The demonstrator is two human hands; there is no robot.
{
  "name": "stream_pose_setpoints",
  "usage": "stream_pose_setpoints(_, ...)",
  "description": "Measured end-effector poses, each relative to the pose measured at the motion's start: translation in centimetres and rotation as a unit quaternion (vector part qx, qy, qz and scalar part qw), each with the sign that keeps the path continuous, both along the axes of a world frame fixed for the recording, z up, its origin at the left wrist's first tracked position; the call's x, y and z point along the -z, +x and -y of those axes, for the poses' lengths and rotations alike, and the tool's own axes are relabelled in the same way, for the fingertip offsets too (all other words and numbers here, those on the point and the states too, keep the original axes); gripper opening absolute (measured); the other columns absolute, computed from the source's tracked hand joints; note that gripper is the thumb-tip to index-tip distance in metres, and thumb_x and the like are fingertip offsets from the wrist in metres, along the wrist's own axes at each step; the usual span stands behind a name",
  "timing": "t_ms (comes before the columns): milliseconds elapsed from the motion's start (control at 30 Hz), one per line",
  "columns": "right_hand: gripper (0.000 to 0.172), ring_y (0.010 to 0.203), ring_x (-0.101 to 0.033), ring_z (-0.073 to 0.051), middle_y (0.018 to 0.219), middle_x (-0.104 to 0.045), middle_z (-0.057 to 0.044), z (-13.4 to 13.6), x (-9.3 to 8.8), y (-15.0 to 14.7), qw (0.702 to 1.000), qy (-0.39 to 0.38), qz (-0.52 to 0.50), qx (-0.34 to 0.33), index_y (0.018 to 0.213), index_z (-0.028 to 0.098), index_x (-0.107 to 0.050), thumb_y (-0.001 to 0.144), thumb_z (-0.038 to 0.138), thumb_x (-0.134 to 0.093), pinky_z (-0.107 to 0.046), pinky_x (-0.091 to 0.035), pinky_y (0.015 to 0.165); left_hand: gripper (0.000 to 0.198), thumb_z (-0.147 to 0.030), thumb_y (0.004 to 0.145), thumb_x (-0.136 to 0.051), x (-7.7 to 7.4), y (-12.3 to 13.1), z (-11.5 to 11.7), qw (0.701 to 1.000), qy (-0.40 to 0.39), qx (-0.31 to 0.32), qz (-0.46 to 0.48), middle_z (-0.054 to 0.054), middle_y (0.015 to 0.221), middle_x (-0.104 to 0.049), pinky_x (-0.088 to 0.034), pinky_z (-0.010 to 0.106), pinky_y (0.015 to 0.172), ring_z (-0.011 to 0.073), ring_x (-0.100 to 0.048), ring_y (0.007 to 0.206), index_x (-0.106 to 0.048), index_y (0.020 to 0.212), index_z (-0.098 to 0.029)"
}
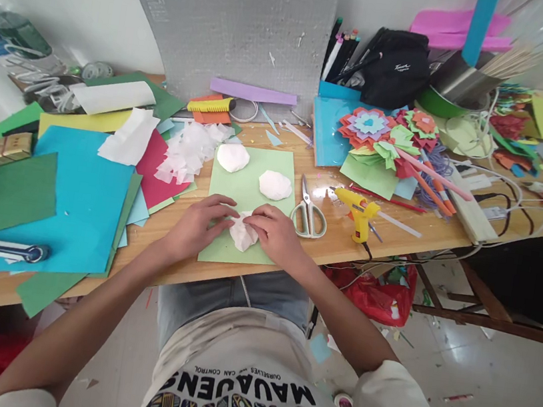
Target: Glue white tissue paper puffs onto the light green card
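Crumpled white paper lies at the lower middle of a light green sheet. The fingers of my right hand are pinched on its upper right part. At its upper left, my left hand has its thumb and fingertips by the paper, with a gap between thumb and forefinger. Two rounded white paper pieces rest farther up the sheet, one at the left and one at the right.
Right of the sheet are scissors and a yellow glue gun. White paper scraps and a blue sheet lie left. Paper flowers sit back right, and a grey cutting mat leans behind.
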State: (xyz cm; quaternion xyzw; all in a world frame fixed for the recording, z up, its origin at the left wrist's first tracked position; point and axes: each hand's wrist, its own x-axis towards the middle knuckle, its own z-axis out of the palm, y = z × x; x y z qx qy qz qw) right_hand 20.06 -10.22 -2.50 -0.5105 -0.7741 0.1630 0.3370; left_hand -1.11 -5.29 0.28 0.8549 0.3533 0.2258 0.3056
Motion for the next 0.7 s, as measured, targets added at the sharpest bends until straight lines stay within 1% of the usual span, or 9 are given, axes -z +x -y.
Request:
stream_pose_setpoints(67,0.027,0.092,-0.062,-0.019,0.097,-0.069,-0.006,-0.6,0.3,0.2,1.0,0.02,-0.016,-0.012,0.096,0.023,-0.077,0.096,0.017,-0.051,-0.033,-0.051,0.083,0.022,-0.036,0.096,-0.054,0.1,-0.1,-0.1,0.999,0.019,0.034,-0.002,0.005,0.113,-0.068,-0.051,0.031,0.086,0.0178,-0.066,0.096,-0.071,0.099,-0.023)
stream_pose_setpoints(100,0.026,0.093,-0.061,-0.02,0.097,-0.07,-0.006,-0.7,0.4,0.3,0.999,0.027,-0.013,-0.01,0.095,0.024,-0.077,0.096,0.018,-0.052,-0.034,-0.051,0.084,0.022,-0.037,0.096,-0.055,0.3,0.0,-0.1,0.999,0.031,0.036,-0.005,0.005,0.108,-0.068,-0.051,0.031,0.086,0.0181,-0.066,0.094,-0.071,0.097,-0.022)
stream_pose_setpoints(167,0.025,0.095,-0.059,-0.022,0.096,-0.071,-0.006,-0.8,0.1,0.4,1.0,0.027,0.009,-0.001,0.095,0.024,-0.077,0.097,0.021,-0.052,-0.037,-0.05,0.087,0.022,-0.036,0.096,-0.055,1.0,0.3,0.0,0.998,0.059,0.009,-0.014,0.006,0.099,-0.067,-0.051,0.031,0.08,0.0178,-0.066,0.087,-0.07,0.096,-0.02)
stream_pose_setpoints(233,0.026,0.098,-0.059,-0.023,0.099,-0.071,-0.008,-0.3,-0.5,0.4,1.0,0.004,0.03,-0.007,0.1,0.022,-0.076,0.098,0.023,-0.05,-0.039,-0.05,0.088,0.022,-0.035,0.096,-0.055,1.6,0.8,0.3,0.996,0.08,-0.019,-0.028,0.006,0.095,-0.066,-0.05,0.029,0.071,0.0168,-0.064,0.079,-0.069,0.095,-0.017)
stream_pose_setpoints(300,0.026,0.105,-0.06,-0.024,0.109,-0.068,-0.011,0.4,-1.2,0.5,0.999,-0.026,0.028,-0.029,0.112,0.019,-0.072,0.097,0.028,-0.053,-0.039,-0.051,0.092,0.021,-0.034,0.096,-0.056,1.9,1.1,0.5,0.995,0.089,-0.031,-0.039,0.006,0.093,-0.065,-0.047,0.028,0.066,0.0157,-0.063,0.075,-0.068,0.094,-0.017)
stream_pose_setpoints(400,0.038,0.116,-0.059,-0.027,0.122,-0.064,-0.012,1.2,-1.3,0.7,0.998,-0.044,0.004,-0.046,0.122,0.02,-0.068,0.089,0.038,-0.066,-0.041,-0.05,0.1,0.021,-0.034,0.096,-0.057,1.5,1.4,0.7,0.994,0.082,-0.034,-0.056,0.005,0.089,-0.065,-0.045,0.027,0.063,0.0147,-0.061,0.071,-0.068,0.092,-0.017)
stream_pose_setpoints(467,0.032,0.114,-0.061,-0.025,0.121,-0.066,-0.01,1.1,-0.6,0.8,0.999,-0.04,-0.022,-0.025,0.119,0.023,-0.071,0.088,0.035,-0.068,-0.04,-0.051,0.099,0.023,-0.033,0.097,-0.054,1.0,1.3,0.8,0.994,0.078,-0.023,-0.069,0.005,0.088,-0.065,-0.045,0.028,0.065,0.0156,-0.062,0.072,-0.069,0.092,-0.016)
stream_pose_setpoints(600,0.017,0.1,-0.067,-0.021,0.108,-0.071,-0.006,0.4,0.7,0.5,0.996,-0.04,-0.073,0.028,0.101,0.025,-0.077,0.087,0.025,-0.069,-0.034,-0.054,0.093,0.026,-0.026,0.099,-0.046,0.1,0.6,0.8,0.993,0.067,0.041,-0.084,0.007,0.093,-0.066,-0.049,0.031,0.076,0.0186,-0.064,0.083,-0.07,0.102,-0.017)
stream_pose_setpoints(700,0.018,0.091,-0.068,-0.018,0.104,-0.07,-0.005,0.2,0.5,0.2,0.994,-0.055,-0.088,0.04,0.102,0.024,-0.077,0.084,0.023,-0.071,-0.03,-0.055,0.085,0.025,-0.025,0.098,-0.047,0.0,0.3,0.6,0.992,0.061,0.071,-0.085,0.008,0.094,-0.066,-0.05,0.032,0.077,0.0194,-0.063,0.084,-0.071,0.104,-0.017)
